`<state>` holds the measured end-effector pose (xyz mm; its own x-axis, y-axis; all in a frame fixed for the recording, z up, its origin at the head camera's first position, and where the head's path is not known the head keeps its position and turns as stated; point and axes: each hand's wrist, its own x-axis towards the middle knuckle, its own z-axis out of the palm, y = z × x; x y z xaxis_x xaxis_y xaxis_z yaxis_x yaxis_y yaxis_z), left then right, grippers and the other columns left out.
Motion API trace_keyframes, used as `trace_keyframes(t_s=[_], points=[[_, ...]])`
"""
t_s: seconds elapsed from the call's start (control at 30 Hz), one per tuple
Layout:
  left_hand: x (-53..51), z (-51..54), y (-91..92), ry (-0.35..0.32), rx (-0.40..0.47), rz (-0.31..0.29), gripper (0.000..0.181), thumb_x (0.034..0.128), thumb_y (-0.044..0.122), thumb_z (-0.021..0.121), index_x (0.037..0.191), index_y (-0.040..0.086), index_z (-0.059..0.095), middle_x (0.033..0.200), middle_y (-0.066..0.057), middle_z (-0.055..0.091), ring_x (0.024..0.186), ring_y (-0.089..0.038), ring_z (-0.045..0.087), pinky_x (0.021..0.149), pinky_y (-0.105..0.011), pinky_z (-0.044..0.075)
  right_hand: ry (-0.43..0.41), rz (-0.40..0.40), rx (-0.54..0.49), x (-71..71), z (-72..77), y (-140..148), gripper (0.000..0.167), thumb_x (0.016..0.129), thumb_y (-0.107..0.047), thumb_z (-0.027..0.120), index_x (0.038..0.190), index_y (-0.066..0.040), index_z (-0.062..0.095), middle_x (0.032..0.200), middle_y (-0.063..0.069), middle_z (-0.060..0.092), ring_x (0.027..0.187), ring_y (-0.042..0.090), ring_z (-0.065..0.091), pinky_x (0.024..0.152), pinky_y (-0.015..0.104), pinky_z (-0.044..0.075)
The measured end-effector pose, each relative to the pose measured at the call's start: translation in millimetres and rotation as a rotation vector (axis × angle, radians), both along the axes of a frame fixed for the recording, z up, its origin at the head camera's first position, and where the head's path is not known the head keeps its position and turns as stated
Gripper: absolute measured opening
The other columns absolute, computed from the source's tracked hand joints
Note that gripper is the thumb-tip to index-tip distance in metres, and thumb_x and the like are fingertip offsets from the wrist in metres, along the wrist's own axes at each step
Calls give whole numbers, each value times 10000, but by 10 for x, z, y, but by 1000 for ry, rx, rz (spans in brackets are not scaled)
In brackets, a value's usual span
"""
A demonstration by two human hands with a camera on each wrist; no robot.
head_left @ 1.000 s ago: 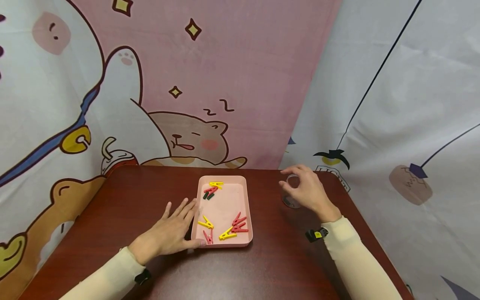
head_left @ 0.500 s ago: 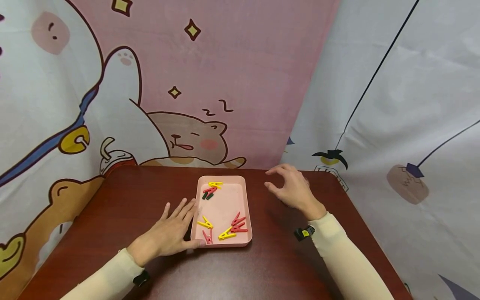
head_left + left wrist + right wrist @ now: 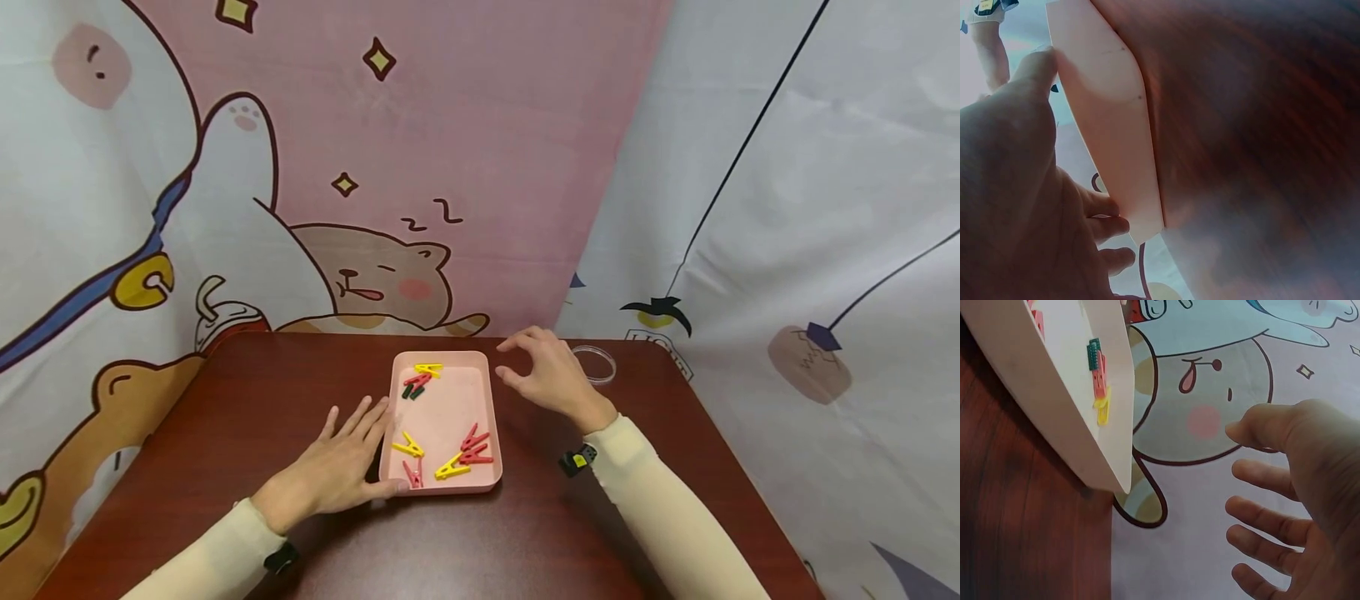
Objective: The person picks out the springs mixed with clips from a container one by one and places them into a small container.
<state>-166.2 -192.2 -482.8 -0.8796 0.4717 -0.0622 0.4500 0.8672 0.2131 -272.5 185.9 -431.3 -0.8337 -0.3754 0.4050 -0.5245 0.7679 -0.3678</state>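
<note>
A pink tray (image 3: pixel 450 412) lies on the table with small clothespins in it. A yellow clothespin (image 3: pixel 429 369), a red one and a dark green one (image 3: pixel 412 391) sit together at its far left. Near its front lie several more red and yellow clothespins (image 3: pixel 452 468). My left hand (image 3: pixel 330 468) rests against the tray's left side, fingers straight, thumb at the near corner; the left wrist view shows the fingertips on the tray wall (image 3: pixel 1107 125). To the right of the tray, apart from it, hovers my right hand (image 3: pixel 551 377), its fingers spread and holding nothing.
Behind my right hand stands a clear round container (image 3: pixel 613 367), partly hidden. The dark brown table (image 3: pixel 517 542) ends at a printed cloth backdrop (image 3: pixel 525 167) at the back and along the right side.
My right hand has moved left from around the clear container to beside the tray, uncovering the container's rim. The left hand and the clothespins have stayed in place.
</note>
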Motion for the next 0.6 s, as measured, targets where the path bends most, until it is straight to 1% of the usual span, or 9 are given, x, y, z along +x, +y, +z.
trace_keyframes(t_s=[0.17,0.37,0.6], points=[[-5,9,6,-5,-3,-3,1261,1001,886,669,1836,17,300,1947,-202,251,1814,-491,234,1387,-863,187,-31,-1,24,-22,-32,-125,348,991,-356,918,1296,-196,867,1367,97,801,1330,370,724,1127,643,615],[-12,9,3,-6,-1,-5,1260,998,887,671,1833,16,308,1946,-203,254,1814,-494,232,1387,-863,185,-44,1,39,-65,-81,-240,375,994,-383,907,1310,-184,869,1364,99,800,1333,373,725,1139,657,605],[-9,15,8,1,-8,-9,1251,1000,872,683,1826,5,321,1941,-210,265,1809,-498,245,1382,-863,203,-94,-5,63,-81,-110,-363,405,985,-407,921,1330,-204,865,1400,88,783,1354,360,727,1157,627,615]])
